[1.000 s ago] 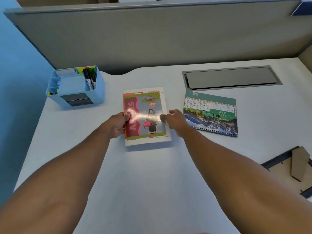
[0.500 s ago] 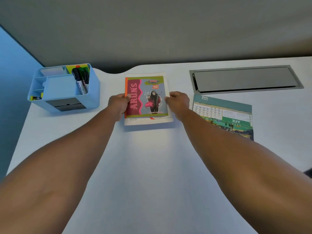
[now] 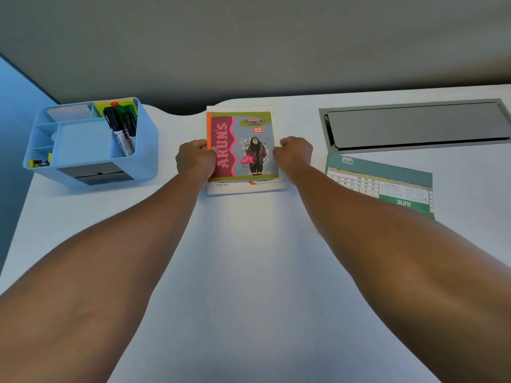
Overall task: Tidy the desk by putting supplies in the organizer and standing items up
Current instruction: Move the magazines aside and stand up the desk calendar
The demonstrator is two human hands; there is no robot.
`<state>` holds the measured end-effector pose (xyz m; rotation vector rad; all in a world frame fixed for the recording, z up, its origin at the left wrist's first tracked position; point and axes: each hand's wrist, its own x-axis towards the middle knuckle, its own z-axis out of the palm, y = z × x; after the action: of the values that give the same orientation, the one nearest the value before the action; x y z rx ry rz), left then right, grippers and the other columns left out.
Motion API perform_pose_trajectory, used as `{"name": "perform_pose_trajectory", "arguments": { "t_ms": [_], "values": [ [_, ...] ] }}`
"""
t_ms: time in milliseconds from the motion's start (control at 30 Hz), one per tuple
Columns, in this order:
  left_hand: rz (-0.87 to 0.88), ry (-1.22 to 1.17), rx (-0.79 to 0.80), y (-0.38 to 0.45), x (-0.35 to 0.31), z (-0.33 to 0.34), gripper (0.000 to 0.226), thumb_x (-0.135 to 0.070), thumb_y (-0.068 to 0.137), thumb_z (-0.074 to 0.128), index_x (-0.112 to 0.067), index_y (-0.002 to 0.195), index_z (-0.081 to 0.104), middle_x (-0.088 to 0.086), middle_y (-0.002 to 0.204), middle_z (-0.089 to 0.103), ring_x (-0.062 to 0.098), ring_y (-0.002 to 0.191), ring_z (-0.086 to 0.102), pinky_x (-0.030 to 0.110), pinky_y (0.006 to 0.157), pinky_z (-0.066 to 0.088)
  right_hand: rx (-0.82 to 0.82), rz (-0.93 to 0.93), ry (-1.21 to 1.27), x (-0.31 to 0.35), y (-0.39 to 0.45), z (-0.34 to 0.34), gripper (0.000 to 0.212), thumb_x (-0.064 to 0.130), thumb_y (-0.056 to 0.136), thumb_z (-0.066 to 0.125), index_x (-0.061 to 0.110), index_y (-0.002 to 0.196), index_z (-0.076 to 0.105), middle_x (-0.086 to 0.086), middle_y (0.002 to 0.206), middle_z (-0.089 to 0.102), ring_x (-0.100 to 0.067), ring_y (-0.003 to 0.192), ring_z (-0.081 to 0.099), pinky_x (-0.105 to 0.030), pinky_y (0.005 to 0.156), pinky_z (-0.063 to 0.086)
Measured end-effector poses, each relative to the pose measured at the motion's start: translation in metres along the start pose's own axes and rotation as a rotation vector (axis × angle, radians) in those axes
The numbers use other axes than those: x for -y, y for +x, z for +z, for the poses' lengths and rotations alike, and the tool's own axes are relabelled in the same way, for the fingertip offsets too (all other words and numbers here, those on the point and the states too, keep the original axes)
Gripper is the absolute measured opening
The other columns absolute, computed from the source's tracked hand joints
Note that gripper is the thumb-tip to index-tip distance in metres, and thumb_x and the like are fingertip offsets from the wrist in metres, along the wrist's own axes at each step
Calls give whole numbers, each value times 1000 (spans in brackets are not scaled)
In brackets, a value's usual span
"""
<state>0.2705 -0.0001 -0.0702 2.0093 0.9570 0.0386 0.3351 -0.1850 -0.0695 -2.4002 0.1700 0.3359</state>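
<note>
Notebooks, a colourful-covered one atop a white one (image 3: 243,150), lie flat between left hand (image 3: 195,160) and right hand (image 3: 294,156), each gripping an edge. Markers already fill the blue plastic organizer (image 3: 91,142) beyond the left hand; the teal calendar (image 3: 387,183) beside the right hand lies unstood.

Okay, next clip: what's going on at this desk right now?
A person is tidying a white desk. The left hand and right hand grip the two side edges of a small stack of notebooks, which sits at the back of the desk near the grey partition. To the left stands a blue organizer with markers in it. A desk calendar lies flat to the right, not yet stood up.
</note>
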Motion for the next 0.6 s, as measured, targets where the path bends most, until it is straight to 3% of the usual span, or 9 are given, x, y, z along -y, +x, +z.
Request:
{"name": "perform_pose_trajectory", "arguments": {
  "t_ms": [67, 133, 300, 367, 433, 500, 600],
  "values": [
    [28, 59, -8, -2, 1, 1, 41, -45, 94, 61, -19, 126, 65, 2, 122, 69, 20, 102, 67, 36, 93, 54, 2, -7, -78, 1, -2, 0, 18, 19, 92, 56, 8, 78, 55, 1, 71, 57, -18, 80, 57, -15, 54, 38],
    [32, 90, -23, -3, 2, 1, 43, -45, 94, 62, -18, 128, 65, 2, 123, 69, 22, 104, 67, 36, 93, 54, 9, 9, -100, 2, -4, -1, 17, 21, 93, 57, 10, 81, 54, 6, 67, 47, -15, 77, 52, -15, 48, 26],
    [10, 81, -7, -12, 5, 1, 46, -45, 93, 64, -19, 131, 63, 1, 126, 67, 22, 108, 66, 36, 94, 54, 15, 37, -134, -1, -6, 1, 10, 20, 91, 60, 11, 86, 57, -4, 98, 65, -15, 80, 52, -16, 47, 26],
    [-8, 56, -30, -14, 6, 0, 49, -43, 93, 63, -16, 135, 59, 3, 132, 64, 23, 116, 63, 38, 99, 51, 2, 67, -74, -2, -8, 1, 10, 20, 89, 61, 10, 89, 57, -7, 106, 65, -18, 84, 57, -18, 52, 35],
    [-59, 0, -81, -18, 7, -1, 53, -41, 95, 61, -11, 137, 56, 6, 139, 59, 25, 124, 58, 38, 103, 47, -47, 98, 5, -1, -12, 2, 20, 19, 87, 62, 8, 104, 61, -11, 118, 60, -24, 100, 59, -25, 70, 46],
    [-155, -121, -160, -22, 7, -4, 49, -36, 96, 59, -11, 138, 55, 5, 141, 57, 24, 127, 56, 31, 101, 45, -111, 90, 49, 3, -20, 1, 36, 18, 87, 62, 8, 121, 58, -11, 126, 52, -26, 113, 55, -31, 87, 47],
    [-338, -382, -291, -26, 19, -11, 44, -19, 95, 58, -15, 139, 51, 2, 142, 54, 21, 126, 56, 24, 89, 42, -135, 4, 105, 16, -34, 8, 38, 19, 88, 64, 10, 124, 58, -8, 126, 52, -23, 114, 55, -29, 87, 50]
  ]
}}
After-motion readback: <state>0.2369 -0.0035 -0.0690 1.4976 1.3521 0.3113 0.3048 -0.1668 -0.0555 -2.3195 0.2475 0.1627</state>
